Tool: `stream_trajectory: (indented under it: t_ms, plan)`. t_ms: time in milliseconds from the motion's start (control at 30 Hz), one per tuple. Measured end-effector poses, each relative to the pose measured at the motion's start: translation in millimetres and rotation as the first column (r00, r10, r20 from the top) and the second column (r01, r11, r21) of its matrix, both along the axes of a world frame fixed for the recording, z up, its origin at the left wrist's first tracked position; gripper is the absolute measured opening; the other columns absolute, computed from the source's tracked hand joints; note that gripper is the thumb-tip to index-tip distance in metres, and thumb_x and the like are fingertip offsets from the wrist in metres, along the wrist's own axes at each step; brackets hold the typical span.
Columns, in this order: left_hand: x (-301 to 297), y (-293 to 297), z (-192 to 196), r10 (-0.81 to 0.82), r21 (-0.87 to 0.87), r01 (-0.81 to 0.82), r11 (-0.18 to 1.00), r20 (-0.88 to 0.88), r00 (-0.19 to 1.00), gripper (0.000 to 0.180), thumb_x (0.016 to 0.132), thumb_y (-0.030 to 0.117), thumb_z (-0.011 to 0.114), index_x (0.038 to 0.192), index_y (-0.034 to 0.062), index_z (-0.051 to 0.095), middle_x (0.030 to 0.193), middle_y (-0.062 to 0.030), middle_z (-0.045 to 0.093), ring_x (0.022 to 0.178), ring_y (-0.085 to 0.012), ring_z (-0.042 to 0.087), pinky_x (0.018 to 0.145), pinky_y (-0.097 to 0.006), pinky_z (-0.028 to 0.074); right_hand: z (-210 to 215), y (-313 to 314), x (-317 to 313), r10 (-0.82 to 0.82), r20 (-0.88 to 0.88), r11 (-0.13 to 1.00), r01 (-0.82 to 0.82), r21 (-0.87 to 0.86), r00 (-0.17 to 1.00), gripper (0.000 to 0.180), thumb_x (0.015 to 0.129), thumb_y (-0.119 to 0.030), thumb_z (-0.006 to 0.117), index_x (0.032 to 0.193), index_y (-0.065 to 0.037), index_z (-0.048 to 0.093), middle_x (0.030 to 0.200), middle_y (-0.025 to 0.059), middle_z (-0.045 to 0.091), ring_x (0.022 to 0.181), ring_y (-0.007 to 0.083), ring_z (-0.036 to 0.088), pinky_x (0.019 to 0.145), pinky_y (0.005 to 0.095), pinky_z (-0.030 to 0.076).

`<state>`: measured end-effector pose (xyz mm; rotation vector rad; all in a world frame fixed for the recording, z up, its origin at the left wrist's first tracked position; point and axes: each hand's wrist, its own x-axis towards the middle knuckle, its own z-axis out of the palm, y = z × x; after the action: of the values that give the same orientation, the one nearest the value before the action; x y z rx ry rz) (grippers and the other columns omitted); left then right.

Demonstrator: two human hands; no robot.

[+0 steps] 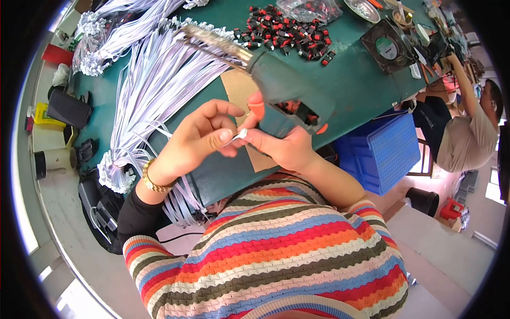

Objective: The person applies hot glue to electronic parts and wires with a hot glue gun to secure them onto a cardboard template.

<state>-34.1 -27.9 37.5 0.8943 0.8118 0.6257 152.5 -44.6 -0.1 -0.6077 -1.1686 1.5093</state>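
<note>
My left hand (199,133), with a gold bracelet at its wrist, has its thumb and fingers closed around a thin white cable end. From there the strip runs to a small white connector (243,133), pinched by the thumb of my right hand (289,149). Just above the right hand is a dark green-grey handheld tool (281,80) with a long metal nose (215,43) pointing up left. An orange part (256,106) shows at its side. How the tool is supported is hard to see. A brown cardboard sheet (239,87) lies beneath.
A large bundle of white flat cables (159,80) spreads at left. At the back are a pile of black-and-red parts (289,32), a metal dish (363,9) and a black fan (388,46). A blue crate (390,149) stands at right, with another person (462,130) beyond it.
</note>
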Motion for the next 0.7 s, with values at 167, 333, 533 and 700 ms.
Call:
stream_trajectory:
  t_ms: [167, 333, 533, 700]
  plan:
    - [11.9, -7.4, 6.3, 0.181, 0.838, 0.308, 0.451, -0.423, 0.888, 0.035, 0.070, 0.015, 0.076, 0.098, 0.0029, 0.059, 0.088, -0.0100, 0.060, 0.078, -0.0202, 0.062, 0.063, -0.028, 0.050, 1.9, -5.1, 6.4, -0.046, 0.015, 0.998, 0.046, -0.051, 0.999, 0.047, 0.081, 0.009, 0.059, 0.122, -0.002, 0.040, 0.085, 0.0091, 0.062, 0.076, 0.0132, 0.060, 0.069, 0.0258, 0.049]
    - [20.6, -16.0, 3.2, 0.429, 0.892, 0.292, 0.345, -0.427, 0.796, 0.026, 0.068, 0.009, 0.075, 0.090, 0.0031, 0.062, 0.082, -0.0092, 0.062, 0.067, -0.0246, 0.061, 0.056, -0.031, 0.049, -10.7, -4.1, 8.7, -0.113, 0.131, 0.988, 0.098, 0.116, 0.985, 0.048, 0.080, 0.011, 0.058, 0.123, 0.000, 0.038, 0.087, 0.0099, 0.060, 0.079, 0.0135, 0.060, 0.071, 0.0270, 0.050]
    - [20.9, -9.7, 7.3, 0.416, 0.870, 0.387, 0.307, -0.488, 0.767, 0.022, 0.067, 0.004, 0.072, 0.086, 0.0047, 0.062, 0.078, -0.0072, 0.061, 0.066, -0.0256, 0.058, 0.057, -0.032, 0.046, -12.8, -5.3, 12.5, -0.120, 0.181, 0.987, 0.097, 0.130, 0.976, 0.048, 0.081, 0.011, 0.056, 0.124, -0.002, 0.038, 0.084, 0.0092, 0.061, 0.077, 0.0118, 0.059, 0.064, 0.0237, 0.047]
    - [16.2, 1.5, -8.9, 0.274, 0.768, 0.285, 0.574, -0.508, 0.816, 0.016, 0.070, 0.000, 0.070, 0.084, 0.0014, 0.063, 0.074, -0.0075, 0.059, 0.065, -0.0227, 0.055, 0.057, -0.030, 0.044, -7.9, -10.0, 26.2, -0.086, 0.204, 0.996, 0.081, 0.032, 0.975, 0.047, 0.082, 0.008, 0.058, 0.124, -0.004, 0.039, 0.081, 0.0091, 0.061, 0.072, 0.0106, 0.059, 0.056, 0.0210, 0.043]
